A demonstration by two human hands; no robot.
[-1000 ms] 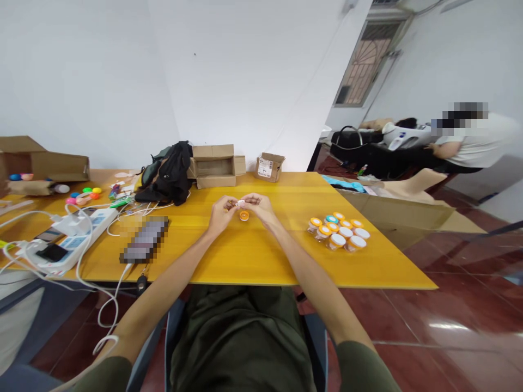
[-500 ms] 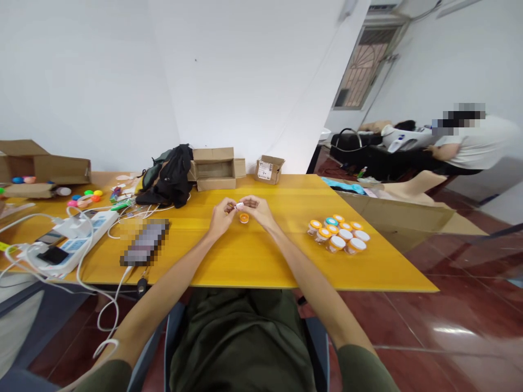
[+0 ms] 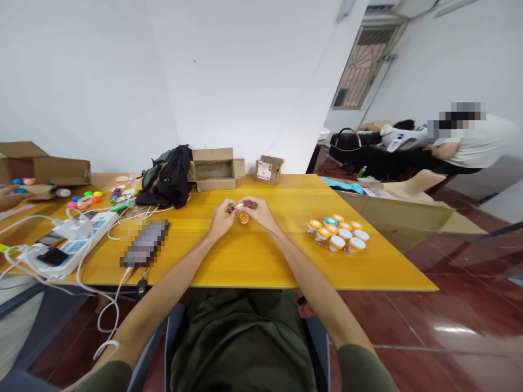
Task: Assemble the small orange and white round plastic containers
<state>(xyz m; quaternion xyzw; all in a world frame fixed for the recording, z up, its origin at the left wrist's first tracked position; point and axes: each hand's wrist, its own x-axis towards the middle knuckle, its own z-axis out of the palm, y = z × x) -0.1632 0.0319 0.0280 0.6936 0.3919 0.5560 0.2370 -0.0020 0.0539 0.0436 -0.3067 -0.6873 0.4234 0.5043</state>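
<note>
My left hand [image 3: 223, 218] and my right hand [image 3: 258, 211] meet over the middle of the yellow table [image 3: 253, 267]. The fingers of both pinch a small white piece with dark marks [image 3: 239, 206]; its kind is too small to make out. Just below the fingertips, a small jar with an orange rim [image 3: 244, 218] rests on the tabletop. To the right of my hands stands a group of clear jars [image 3: 344, 234] with orange, white and teal lids.
A phone [image 3: 145, 243], a white power strip [image 3: 77, 242] and loose cables lie on the left. Along the back are a black bag [image 3: 169, 177], an open carton [image 3: 214, 177] and a smaller box [image 3: 268, 170]. Another person [image 3: 478, 141] sits at the far right.
My hands stay in place while the white piece tilts slightly between my fingers. At the far left edge, what looks like another person's hand appears by the carton.
</note>
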